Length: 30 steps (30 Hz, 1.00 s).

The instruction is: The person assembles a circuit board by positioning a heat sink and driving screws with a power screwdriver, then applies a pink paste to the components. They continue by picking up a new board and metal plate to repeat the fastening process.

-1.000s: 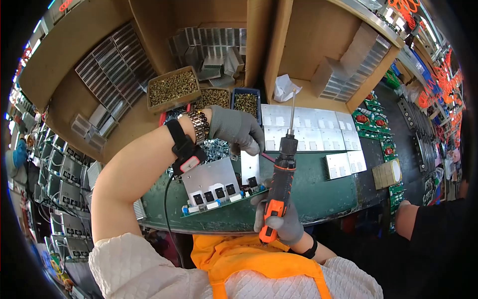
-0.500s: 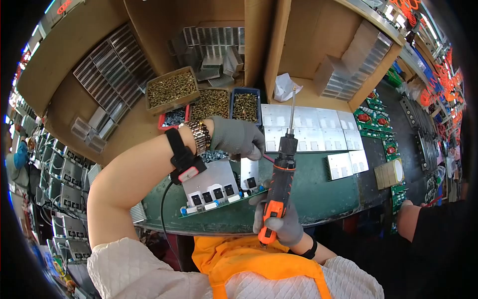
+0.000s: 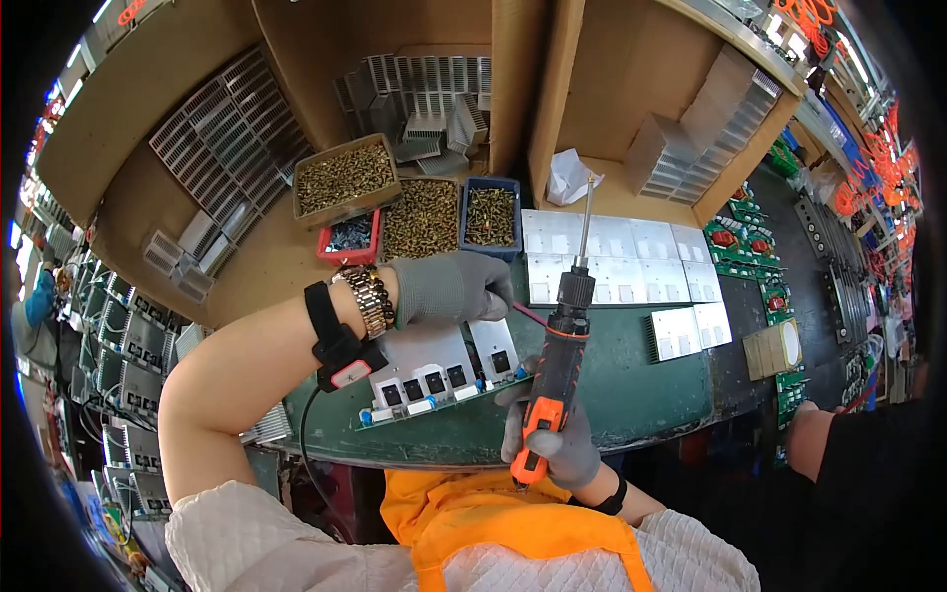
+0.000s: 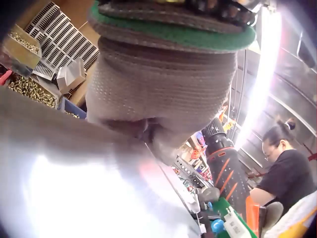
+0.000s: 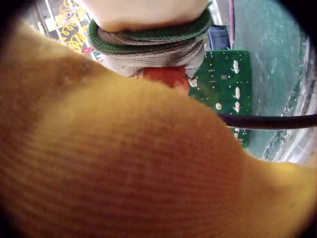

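The right hand (image 3: 574,452) is wrapped around an orange-and-black power screwdriver (image 3: 559,360), its bit pointing up and away from the person. The left hand (image 3: 449,288), gloved in grey, lies over the upper edges of a wide metal plate (image 3: 424,357) and a narrow metal plate (image 3: 495,343); its fingertips are hidden, so I cannot tell whether it grips either one. Both plates stand along a green circuit board (image 3: 449,403) near the front edge of the green tabletop (image 3: 631,395). Beyond the left hand are a blue bin (image 3: 490,253) of screws and a red bin (image 3: 347,256).
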Each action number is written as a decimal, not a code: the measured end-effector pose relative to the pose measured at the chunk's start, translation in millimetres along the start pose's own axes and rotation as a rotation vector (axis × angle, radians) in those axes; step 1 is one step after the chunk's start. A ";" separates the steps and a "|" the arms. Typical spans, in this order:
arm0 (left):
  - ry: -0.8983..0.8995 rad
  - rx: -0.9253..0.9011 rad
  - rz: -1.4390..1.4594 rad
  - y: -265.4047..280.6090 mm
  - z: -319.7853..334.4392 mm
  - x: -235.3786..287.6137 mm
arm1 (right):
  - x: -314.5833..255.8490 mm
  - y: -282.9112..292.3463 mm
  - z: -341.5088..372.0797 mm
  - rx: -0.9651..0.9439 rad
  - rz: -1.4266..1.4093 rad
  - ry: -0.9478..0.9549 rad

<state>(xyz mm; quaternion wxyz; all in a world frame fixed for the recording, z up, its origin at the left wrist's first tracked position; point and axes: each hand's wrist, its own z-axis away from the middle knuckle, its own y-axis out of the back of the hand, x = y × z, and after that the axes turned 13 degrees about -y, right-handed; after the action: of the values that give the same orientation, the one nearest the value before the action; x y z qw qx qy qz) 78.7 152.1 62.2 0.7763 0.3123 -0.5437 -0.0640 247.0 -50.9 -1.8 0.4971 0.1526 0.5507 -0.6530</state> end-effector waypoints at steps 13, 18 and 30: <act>0.188 -0.288 -0.208 -2.7 11.5 68.1 | -1.0 0.3 2.9 0.049 0.069 -0.057; 0.098 -0.213 -0.365 -19.2 6.4 39.5 | -11.7 2.8 0.4 0.006 -0.019 -0.011; 0.089 -0.156 -0.238 -7.1 -1.2 10.4 | 17.5 65.3 131.8 0.253 0.401 -0.309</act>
<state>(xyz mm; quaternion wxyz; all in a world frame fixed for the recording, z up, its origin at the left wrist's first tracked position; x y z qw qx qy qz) 85.7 142.4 66.4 0.8085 0.3158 -0.4614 -0.1836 338.2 -167.5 -6.2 0.6715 0.2177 0.3413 -0.6207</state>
